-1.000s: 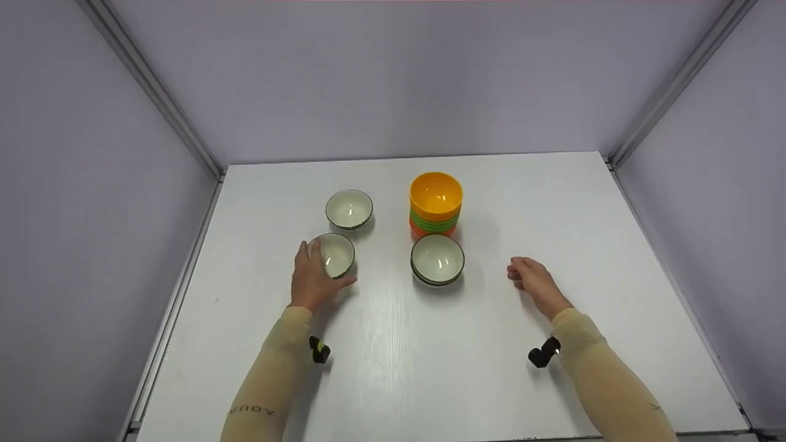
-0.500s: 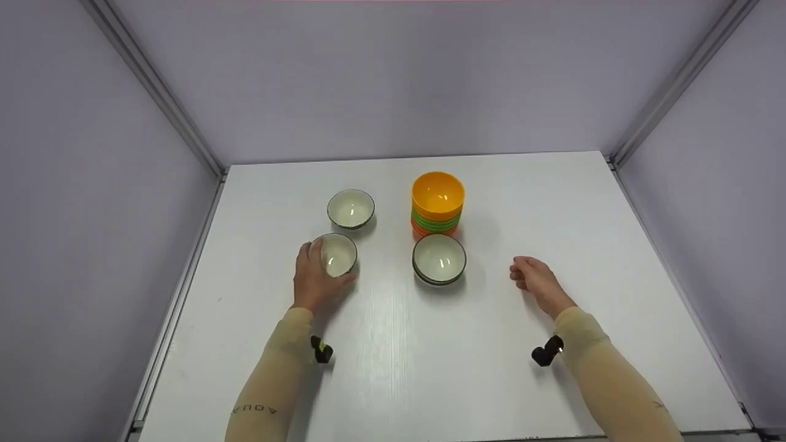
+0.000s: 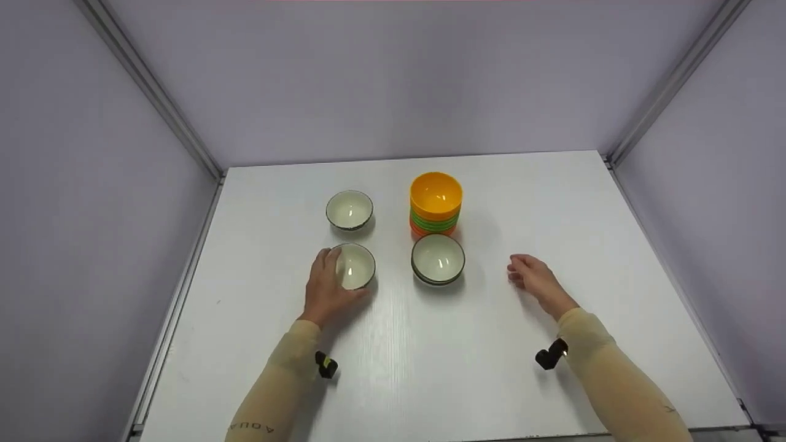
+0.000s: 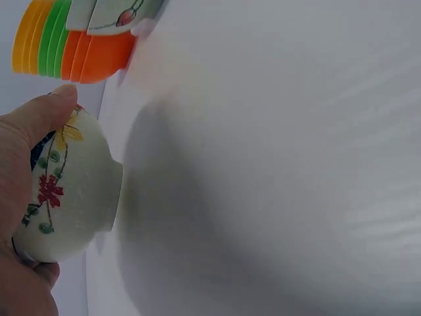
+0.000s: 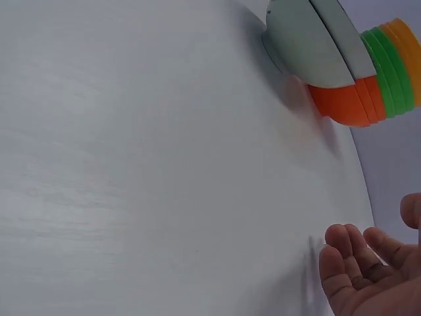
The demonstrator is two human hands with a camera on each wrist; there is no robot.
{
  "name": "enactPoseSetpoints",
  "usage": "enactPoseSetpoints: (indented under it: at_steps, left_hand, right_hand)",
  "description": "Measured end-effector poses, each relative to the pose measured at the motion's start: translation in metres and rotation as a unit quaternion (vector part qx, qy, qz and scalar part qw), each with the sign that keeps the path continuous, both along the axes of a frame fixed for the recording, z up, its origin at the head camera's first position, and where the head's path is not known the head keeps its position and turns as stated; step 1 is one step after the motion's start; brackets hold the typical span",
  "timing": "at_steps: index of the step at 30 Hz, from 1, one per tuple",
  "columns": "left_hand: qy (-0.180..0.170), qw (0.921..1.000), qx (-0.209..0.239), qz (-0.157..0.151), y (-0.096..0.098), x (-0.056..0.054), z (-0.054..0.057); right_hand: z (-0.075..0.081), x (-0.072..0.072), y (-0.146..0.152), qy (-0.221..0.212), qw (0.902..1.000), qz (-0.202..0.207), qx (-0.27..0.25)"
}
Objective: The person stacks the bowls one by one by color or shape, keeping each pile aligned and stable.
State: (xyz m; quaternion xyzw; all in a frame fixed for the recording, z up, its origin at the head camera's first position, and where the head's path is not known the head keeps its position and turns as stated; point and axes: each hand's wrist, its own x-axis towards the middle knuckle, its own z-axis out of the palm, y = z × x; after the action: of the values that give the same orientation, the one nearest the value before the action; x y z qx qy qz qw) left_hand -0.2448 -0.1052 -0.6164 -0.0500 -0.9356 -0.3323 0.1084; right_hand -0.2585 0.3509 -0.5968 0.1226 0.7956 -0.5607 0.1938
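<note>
My left hand [image 3: 326, 293] grips a pale ceramic bowl [image 3: 357, 265] by its rim, thumb on the near side and fingers at the left. The left wrist view shows red and yellow flowers painted on its outside, and its foot raised over the tabletop with a shadow beside it. Farther back sits a second pale bowl [image 3: 349, 210] with a dark rim. To the right stands a short stack of pale bowls [image 3: 438, 259]. My right hand [image 3: 535, 282] hovers right of that stack, its fingers loosely curled around nothing.
Behind the pale stack rises a taller stack of plastic bowls [image 3: 436, 199], orange at the bottom, green in the middle and yellow on top. The white table [image 3: 393, 368] is bounded by grey walls [image 3: 393, 80] at the back and both sides.
My left hand has taken hold of the nearer pale bowl and carried it slightly right and towards me. The right hand has hardly moved, and the stacks stand as before.
</note>
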Motion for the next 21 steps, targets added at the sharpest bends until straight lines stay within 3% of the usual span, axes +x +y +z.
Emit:
enactPoseSetpoints:
  at_steps: [2,5,11,18,21]
  left_hand:
    - [0.007,0.9998,-0.001,-0.019,0.007,0.005,0.005]
    - [0.045,0.9976,0.002,-0.053,0.020,0.012,0.012]
    - [0.091,0.9872,-0.007,-0.130,0.046,0.030,0.029]
    - [0.109,0.9717,0.006,-0.210,0.076,0.046,0.043]
    - [0.107,0.9678,0.005,-0.228,0.088,0.050,0.044]
  right_hand:
    - [0.005,0.003,-0.005,0.017,0.9996,0.019,0.009]
    - [0.012,0.006,-0.014,0.049,0.9971,0.053,0.023]
    - [0.031,0.017,-0.040,0.096,0.9866,0.131,0.016]
    - [0.053,0.032,-0.069,0.174,0.9580,0.228,-0.008]
    - [0.057,0.038,-0.076,0.179,0.9499,0.256,-0.014]
